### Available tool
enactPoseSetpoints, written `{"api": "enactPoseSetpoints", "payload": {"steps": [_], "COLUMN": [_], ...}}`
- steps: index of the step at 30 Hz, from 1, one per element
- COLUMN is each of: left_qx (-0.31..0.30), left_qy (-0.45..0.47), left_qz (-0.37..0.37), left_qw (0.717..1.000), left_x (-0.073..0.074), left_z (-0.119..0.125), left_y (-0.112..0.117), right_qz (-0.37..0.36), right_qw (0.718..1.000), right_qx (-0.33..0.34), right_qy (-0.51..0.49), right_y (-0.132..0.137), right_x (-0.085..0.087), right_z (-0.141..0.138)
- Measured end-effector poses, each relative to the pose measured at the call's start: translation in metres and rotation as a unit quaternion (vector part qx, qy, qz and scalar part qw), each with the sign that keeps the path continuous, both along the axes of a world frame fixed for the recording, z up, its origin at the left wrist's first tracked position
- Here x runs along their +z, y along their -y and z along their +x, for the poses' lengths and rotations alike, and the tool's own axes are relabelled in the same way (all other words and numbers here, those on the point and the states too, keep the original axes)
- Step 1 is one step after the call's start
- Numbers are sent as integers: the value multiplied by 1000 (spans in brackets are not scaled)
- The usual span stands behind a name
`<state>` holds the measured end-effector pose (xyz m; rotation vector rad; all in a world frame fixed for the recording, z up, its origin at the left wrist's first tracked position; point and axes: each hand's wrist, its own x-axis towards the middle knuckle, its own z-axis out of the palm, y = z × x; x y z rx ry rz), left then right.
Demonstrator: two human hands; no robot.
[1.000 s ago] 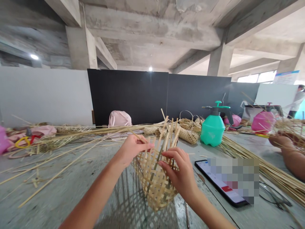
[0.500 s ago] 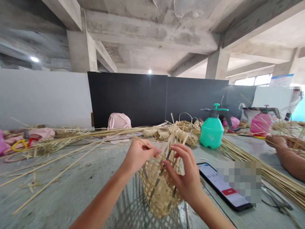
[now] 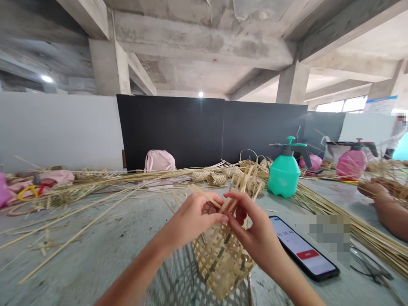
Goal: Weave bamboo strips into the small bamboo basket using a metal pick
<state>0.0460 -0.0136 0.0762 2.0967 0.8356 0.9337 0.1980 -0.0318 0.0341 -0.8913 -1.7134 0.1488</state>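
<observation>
A small half-woven bamboo basket [image 3: 221,261] hangs in front of me, its loose strip ends [image 3: 244,182] sticking up past my fingers. My left hand [image 3: 193,219] pinches a thin bamboo strip at the basket's rim on the left. My right hand [image 3: 251,231] grips the rim's strips from the right, fingers curled round them. The two hands nearly touch above the basket's mouth. Under the basket lies a flat woven mat [image 3: 178,282] on the grey table [image 3: 95,246].
A phone [image 3: 302,253] lies right of my hands. A teal spray bottle [image 3: 283,172], a pink one [image 3: 350,161], small woven baskets [image 3: 216,176] and long bamboo strips [image 3: 353,223] cover the table. Another person's hand [image 3: 382,195] works at the right. A pink backpack [image 3: 159,160] stands behind.
My hands have come together over the basket's rim, and the basket has dropped lower and tilted right. The upright strip ends are now bunched between my fingers.
</observation>
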Motion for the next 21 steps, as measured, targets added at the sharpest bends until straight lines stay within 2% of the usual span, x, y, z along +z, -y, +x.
{"api": "enactPoseSetpoints", "payload": {"steps": [2,6,10,14,17,21], "left_qx": [-19,-8,-10,-41,-53,-58], "left_qy": [-23,-39,8,50,63,81], "left_qz": [3,17,-32,-93,-106,-109], "left_qw": [1000,999,999,994,991,989], "left_x": [3,3,-1,-1,0,1], "left_z": [-2,-4,-4,-4,-3,-2], "left_y": [2,2,-2,-4,-4,-3], "right_qz": [-11,-35,-43,-63,-74,-89], "right_qw": [1000,999,999,998,997,996], "right_qx": [6,5,-15,4,10,11], "right_qy": [-1,-10,7,11,-23,-1], "right_y": [2,5,7,8,9,13], "right_x": [0,0,-1,-2,-1,2], "right_z": [0,1,1,0,-1,-2]}}
